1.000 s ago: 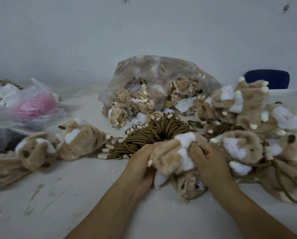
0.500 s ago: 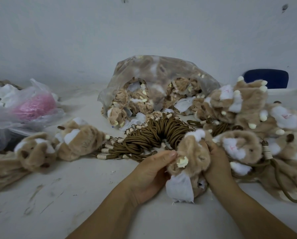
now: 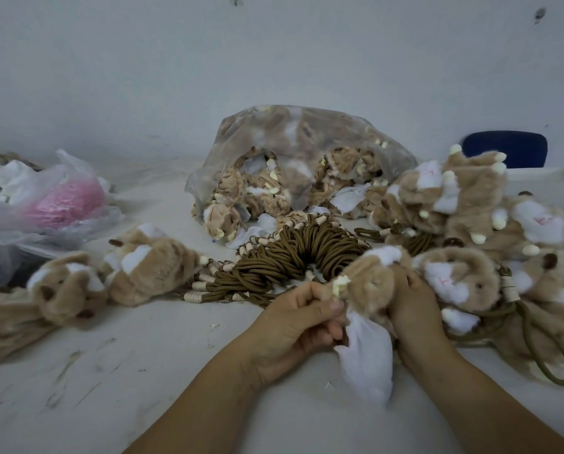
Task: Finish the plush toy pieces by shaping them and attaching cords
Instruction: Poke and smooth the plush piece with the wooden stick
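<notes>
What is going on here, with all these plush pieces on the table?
A person holds one tan plush piece over the table in both hands. The left hand pinches it beside the white fabric hanging from it; the right hand grips its other side. Brown cords lie bundled right behind, a clear bag of more pieces farther back, a pile of pieces at the right.

Two hands, the left hand [image 3: 293, 326] and the right hand [image 3: 414, 309], hold one plush piece [image 3: 369, 286]. At centre left lie two plush toys [image 3: 152, 263]. One clear bag [image 3: 293, 136] of pieces and one cord bundle [image 3: 293, 253] each hold too many to count. The heap [image 3: 464, 191] at the right shows at least six toys. There is one pink-filled bag [image 3: 67, 201] and one blue chair back [image 3: 506, 149].
</notes>
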Demonstrator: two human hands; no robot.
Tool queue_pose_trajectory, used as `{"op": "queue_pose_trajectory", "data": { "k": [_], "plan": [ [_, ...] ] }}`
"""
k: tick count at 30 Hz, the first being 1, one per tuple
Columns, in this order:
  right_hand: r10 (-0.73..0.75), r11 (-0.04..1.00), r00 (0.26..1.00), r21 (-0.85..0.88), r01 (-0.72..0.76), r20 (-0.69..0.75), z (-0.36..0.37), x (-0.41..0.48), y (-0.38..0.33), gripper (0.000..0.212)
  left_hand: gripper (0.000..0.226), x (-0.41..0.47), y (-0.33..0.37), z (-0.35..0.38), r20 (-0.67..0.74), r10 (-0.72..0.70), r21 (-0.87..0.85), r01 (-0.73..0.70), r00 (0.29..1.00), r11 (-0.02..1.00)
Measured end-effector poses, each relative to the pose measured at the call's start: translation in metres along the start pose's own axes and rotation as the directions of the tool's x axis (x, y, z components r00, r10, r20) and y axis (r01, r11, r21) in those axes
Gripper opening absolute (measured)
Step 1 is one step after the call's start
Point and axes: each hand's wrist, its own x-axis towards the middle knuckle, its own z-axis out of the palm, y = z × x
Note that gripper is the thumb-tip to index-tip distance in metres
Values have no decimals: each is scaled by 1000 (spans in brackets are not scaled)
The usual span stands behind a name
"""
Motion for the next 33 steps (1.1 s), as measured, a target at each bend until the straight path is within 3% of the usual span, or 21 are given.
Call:
{"op": "queue_pose_trajectory", "data": {
  "k": [2, 4, 6, 9, 12, 14, 16, 18, 19, 21, 23, 25, 27, 29, 31, 33],
  "plan": [
    [-32, 994, 999, -109, 28, -35, 1, 1, -1, 28, 23, 4, -1, -3, -208, 90, 122, -66, 974, 990],
    [-85, 984, 996, -164, 77, -42, 3, -1, -3, 30, 35, 9, -3, -7, -423, 201, 350, -45, 884, 936],
    [-135, 969, 991, -209, 133, 4, 6, -6, -2, 32, 38, 14, -3, -10, -546, 281, 445, -11, 789, 896],
    [-200, 941, 976, -261, 214, 80, 7, -13, -3, 37, 21, 15, -3, -13, -632, 272, 374, -22, 726, 927],
    [-278, 891, 957, -348, 291, 87, 7, -13, -4, 25, 28, 10, -1, -9, -656, 205, 280, -18, 727, 960],
    [-425, 822, 904, -397, 409, 51, 6, -14, -9, 21, 26, 11, -1, -11, -674, 150, 237, 20, 723, 971],
    [-675, 657, 736, -420, 626, 42, 5, -17, -17, 26, 20, 12, -1, -13, -658, 54, 105, 20, 751, 994],
    [-799, 455, 572, -437, 776, 185, 9, -24, -19, 24, 17, 13, 0, -13, -562, -64, -173, -41, 824, 984],
    [-761, 440, 577, -417, 795, 296, 13, -27, -18, 24, 18, 13, 2, -13, -472, -109, -350, -72, 875, 934],
    [-569, 540, 670, -398, 742, 477, 20, -31, -12, 35, 33, 11, 4, -11, -233, -127, -648, -57, 964, 759],
    [-432, 615, 735, -424, 664, 523, 22, -30, -4, 53, 47, 9, 3, -10, -109, -113, -677, 9, 988, 736],
    [-409, 615, 729, -425, 664, 549, 20, -27, 0, 53, 43, 9, 0, -7, -121, -122, -591, 27, 985, 807],
    [-446, 583, 691, -401, 707, 569, 19, -26, 2, 36, 32, 13, -3, -6, -300, -73, -407, -59, 951, 911],
    [-462, 615, 708, -383, 690, 534, 19, -27, 1, 19, 20, 13, -4, -5, -490, 108, -1, -124, 865, 992],
    [-462, 682, 755, -358, 638, 465, 18, -26, 0, 25, 24, 8, -2, -6, -538, 368, 494, -69, 759, 867],
    [-439, 737, 799, -345, 582, 410, 17, -24, -1, 27, 35, 2, 0, -6, -472, 514, 692, -60, 716, 720]
  ]
}}
